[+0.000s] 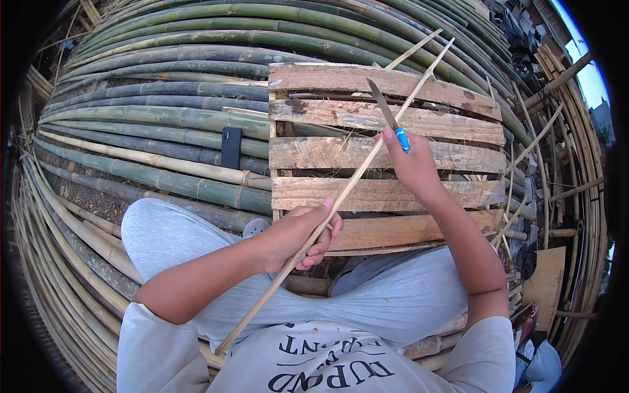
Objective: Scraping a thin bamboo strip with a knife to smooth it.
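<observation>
- An outdoor bamboo yard or craft workshop.
- Long green and grey bamboo poles (170,118) lie stacked across the ground.
- A weathered wooden slat pallet (386,157) rests on them, with open sky (586,72) at the right edge.

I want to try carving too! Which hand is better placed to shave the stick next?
Probably the right hand: it holds the knife, blade against the stick. The left hand grips the stick lower down, steadying it.

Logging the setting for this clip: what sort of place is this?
Probably an outdoor bamboo yard or workshop: long bamboo poles lie stacked all around, a wooden pallet rests on them, and sky shows at upper right.
</observation>
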### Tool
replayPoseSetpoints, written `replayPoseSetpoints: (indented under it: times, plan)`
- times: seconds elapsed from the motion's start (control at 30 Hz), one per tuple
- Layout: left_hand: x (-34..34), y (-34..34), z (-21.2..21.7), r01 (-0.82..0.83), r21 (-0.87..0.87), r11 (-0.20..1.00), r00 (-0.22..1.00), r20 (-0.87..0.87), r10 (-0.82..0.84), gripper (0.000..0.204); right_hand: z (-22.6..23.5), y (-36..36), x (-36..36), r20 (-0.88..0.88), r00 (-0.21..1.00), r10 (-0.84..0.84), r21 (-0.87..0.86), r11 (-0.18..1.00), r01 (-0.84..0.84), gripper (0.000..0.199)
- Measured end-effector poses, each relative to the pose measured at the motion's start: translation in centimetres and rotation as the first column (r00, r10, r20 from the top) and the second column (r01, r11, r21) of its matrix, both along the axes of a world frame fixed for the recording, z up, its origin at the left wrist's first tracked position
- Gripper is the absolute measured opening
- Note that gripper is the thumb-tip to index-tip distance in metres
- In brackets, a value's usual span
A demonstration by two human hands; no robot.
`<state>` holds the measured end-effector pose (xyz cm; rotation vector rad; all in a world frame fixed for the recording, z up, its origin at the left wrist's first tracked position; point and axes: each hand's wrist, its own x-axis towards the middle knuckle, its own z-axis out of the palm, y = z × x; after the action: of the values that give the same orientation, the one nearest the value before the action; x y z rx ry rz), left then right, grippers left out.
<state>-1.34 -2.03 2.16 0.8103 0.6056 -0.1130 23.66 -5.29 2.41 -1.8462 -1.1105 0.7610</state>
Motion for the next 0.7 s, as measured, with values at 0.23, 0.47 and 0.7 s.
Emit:
replayPoseSetpoints:
  times: [0.23,0.47,0.7]
  plan:
    - [-0.5,0.4,0.0,-0.090,-0.190,0.978,0.996,-0.003,0.091,0.043,3.3,-5.0,-5.6,0.650,0.679,0.341,-0.032,0.905,-0.424,0.039]
    - [-0.1,-0.1,0.1,-0.115,-0.183,0.976,0.993,-0.028,0.112,0.042,0.2,-5.2,-6.3,0.821,0.457,0.343,-0.145,0.899,-0.414,0.041]
    - [0.2,-0.5,0.7,-0.128,-0.164,0.978,0.991,-0.051,0.121,0.042,1.4,-2.7,-2.8,0.871,0.456,0.181,-0.098,0.975,-0.201,0.041]
